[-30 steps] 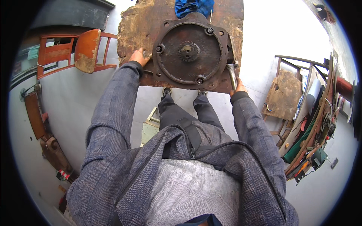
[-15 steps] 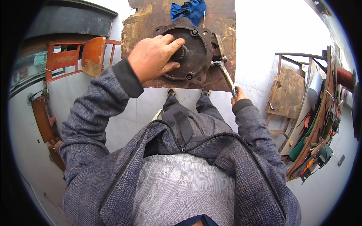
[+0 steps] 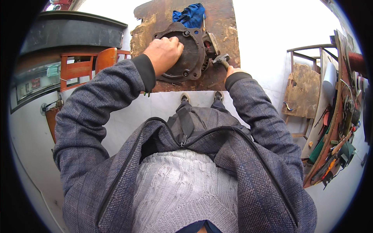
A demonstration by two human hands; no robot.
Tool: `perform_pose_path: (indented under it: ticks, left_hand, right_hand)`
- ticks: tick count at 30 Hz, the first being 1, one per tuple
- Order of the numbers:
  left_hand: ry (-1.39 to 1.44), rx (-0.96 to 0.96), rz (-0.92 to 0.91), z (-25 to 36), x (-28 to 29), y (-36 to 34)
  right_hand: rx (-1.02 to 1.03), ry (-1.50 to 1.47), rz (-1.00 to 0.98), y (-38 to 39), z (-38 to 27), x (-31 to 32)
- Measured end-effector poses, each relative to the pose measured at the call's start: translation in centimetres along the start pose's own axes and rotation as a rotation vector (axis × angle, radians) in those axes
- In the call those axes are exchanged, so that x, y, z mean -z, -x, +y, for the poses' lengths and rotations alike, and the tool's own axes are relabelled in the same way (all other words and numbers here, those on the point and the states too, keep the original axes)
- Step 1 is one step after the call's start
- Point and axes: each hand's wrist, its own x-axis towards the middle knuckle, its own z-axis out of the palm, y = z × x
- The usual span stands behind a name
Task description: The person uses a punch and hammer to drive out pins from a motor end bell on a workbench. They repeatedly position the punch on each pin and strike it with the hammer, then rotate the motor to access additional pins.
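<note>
A dark, greasy round machine housing (image 3: 191,58) with bolt lugs around its flange lies face up on a worn wooden tabletop (image 3: 143,37). My left hand (image 3: 165,54) is closed over the middle of the housing, fingers curled round the toothed shaft there, which they now hide. In my right hand (image 3: 232,71) is a hammer (image 3: 221,60), gripped by its handle. The hammer's metal head is just to the right of the housing, apart from the flange.
Behind the housing lie a blue cloth (image 3: 189,14) and a thin screwdriver-like tool (image 3: 204,23). A wooden chair (image 3: 77,70) stands to the left. On the right are a metal-framed stand with a worn board (image 3: 301,91) and a cluttered tool rack (image 3: 330,147).
My left fingers, spread beside the toothed shaft before, have curled closed over it. The hammer has swung round and my right hand has moved forward, up beside the table's right edge.
</note>
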Motion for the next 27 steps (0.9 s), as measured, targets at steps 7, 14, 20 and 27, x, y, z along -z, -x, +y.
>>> perform_pose_path:
  ticks: [7,14,20,27]
  left_hand:
    - [-0.573,-0.039,-0.209,1.7,-1.5,-1.6]
    - [-0.234,-0.139,-0.392,0.2,0.5,-3.9]
    - [0.170,0.176,-0.668,-1.7,1.5,-5.4]
    - [0.719,0.664,-0.851,-2.6,1.8,-5.6]
  right_hand:
    - [0.013,-0.039,-0.013,0.7,0.4,-0.2]
    - [0.008,-0.088,-0.045,0.2,0.9,-0.3]
    - [0.011,-0.093,-0.030,-0.6,0.7,-1.1]
    - [0.011,-0.171,0.003,-1.0,1.8,-2.9]
